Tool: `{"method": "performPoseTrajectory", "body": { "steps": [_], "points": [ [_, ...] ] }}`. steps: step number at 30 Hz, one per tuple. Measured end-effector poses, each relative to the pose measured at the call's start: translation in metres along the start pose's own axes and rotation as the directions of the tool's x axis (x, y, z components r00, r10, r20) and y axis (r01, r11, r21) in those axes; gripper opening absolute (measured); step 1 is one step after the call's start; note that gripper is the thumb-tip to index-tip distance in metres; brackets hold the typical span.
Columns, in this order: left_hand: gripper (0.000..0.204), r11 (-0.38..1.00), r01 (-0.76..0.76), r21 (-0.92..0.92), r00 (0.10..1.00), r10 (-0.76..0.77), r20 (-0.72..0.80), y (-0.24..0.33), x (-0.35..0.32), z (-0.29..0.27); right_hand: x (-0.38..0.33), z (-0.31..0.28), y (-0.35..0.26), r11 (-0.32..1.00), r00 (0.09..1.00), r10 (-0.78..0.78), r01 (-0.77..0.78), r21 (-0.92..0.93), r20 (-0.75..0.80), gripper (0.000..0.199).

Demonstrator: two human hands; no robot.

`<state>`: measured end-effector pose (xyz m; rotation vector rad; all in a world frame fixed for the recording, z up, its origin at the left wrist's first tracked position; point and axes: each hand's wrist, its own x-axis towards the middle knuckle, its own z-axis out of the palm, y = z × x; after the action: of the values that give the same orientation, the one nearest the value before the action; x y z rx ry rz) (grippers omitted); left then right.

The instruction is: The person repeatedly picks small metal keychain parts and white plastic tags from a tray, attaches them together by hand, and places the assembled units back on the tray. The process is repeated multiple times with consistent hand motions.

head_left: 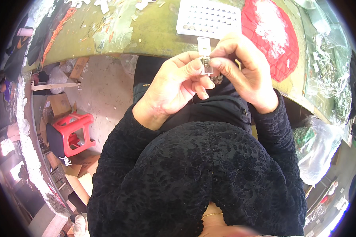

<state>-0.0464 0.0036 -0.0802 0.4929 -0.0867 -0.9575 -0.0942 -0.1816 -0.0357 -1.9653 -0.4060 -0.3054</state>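
Observation:
My left hand [172, 85] pinches a small metal piece [206, 66] between thumb and fingers, just past the table's near edge. Above it stands a pale flat tab [204, 45] with a slot near its top; whether the two are joined, I cannot tell. Thumb and index finger of my right hand [247, 67] close in against the same metal piece from the right, and its other fingers curl. Directly beyond my hands lies a white tray [180, 23] with rows of small round metallic parts. Clear plastic pieces [271, 25] are heaped on a red quilted cloth [283, 65] to the right.
Scraps and a clear plastic sheet [118, 29] litter the green tabletop [154, 37]. Bagged metallic pieces [330, 67] lie far right. A red plastic stool [77, 132] and open cardboard boxes [81, 177] occupy the floor at left. Another clear bag [320, 150] hangs at lower right.

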Motion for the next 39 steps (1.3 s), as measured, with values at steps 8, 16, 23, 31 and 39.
{"method": "performPoseTrajectory", "body": {
  "steps": [8,16,23,31,39],
  "points": [
    [0.019,0.998,-0.010,0.054,0.999,0.011,-0.034,-0.001,-0.002,-0.001,0.004,-0.003,-0.001,0.979,0.976,0.171,-0.184,0.088,0.131,0.008],
    [0.019,0.972,0.001,0.234,0.999,0.012,-0.051,-0.007,-0.009,-0.001,0.006,-0.016,0.005,0.930,0.905,0.347,-0.365,0.029,0.245,0.030],
    [0.027,0.974,0.098,0.205,0.994,-0.088,-0.059,-0.006,-0.009,-0.006,0.002,-0.013,0.002,0.965,0.935,0.220,-0.251,0.079,0.278,0.027],
    [0.026,0.955,0.097,0.280,0.995,-0.102,0.004,-0.001,-0.006,-0.001,-0.021,0.001,-0.004,0.954,0.978,-0.203,0.188,-0.234,-0.039,0.024],
    [0.023,0.981,-0.046,0.187,0.990,0.070,-0.124,-0.012,0.003,-0.003,-0.035,0.020,0.005,0.911,0.972,-0.226,0.189,-0.367,-0.060,0.041]
  ]
}}
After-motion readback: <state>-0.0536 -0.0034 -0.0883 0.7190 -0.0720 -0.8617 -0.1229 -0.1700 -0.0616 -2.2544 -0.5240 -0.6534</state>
